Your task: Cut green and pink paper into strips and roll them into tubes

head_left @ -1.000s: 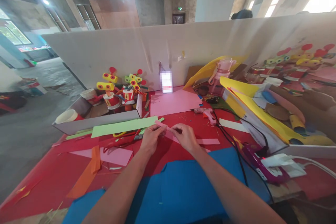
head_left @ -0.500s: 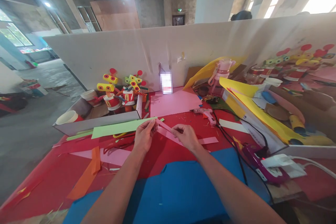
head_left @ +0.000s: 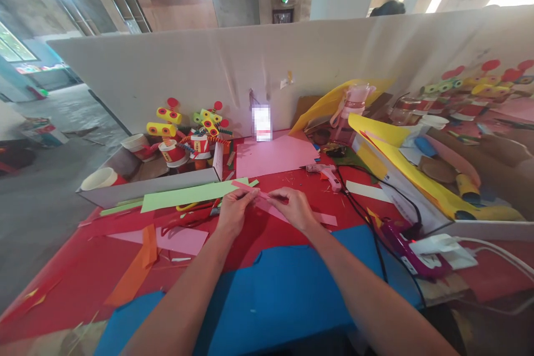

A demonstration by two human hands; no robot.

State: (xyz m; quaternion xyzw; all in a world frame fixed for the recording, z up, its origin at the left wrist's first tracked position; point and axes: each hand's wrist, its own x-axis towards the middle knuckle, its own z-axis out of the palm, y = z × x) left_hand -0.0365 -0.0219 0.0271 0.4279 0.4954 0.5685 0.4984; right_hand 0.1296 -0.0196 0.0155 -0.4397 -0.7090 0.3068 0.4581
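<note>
Between my two hands runs a narrow pink paper strip (head_left: 241, 184), its free end sticking out past my left hand. My left hand (head_left: 236, 208) pinches the strip between thumb and fingers. My right hand (head_left: 294, 207) is closed on the strip's other part, close to the left fingertips. Beneath the hands, more pink paper (head_left: 273, 209) lies on the red table cover (head_left: 246, 242). Just left of my left hand lie a light green paper strip (head_left: 179, 194) and red-handled scissors (head_left: 175, 224), partly covered.
A pink glue gun (head_left: 327, 173) with a black cable lies right of the hands. Paper-cup figures (head_left: 173, 150) stand in a box at left. Blue sheets (head_left: 287, 283) lie in front, a purple power strip (head_left: 409, 250) at right, and a pink bottle (head_left: 355, 103) behind.
My hands have come closer together. My left hand's grip has shifted along the strip, so its end now juts out to the left. The view has also shifted slightly.
</note>
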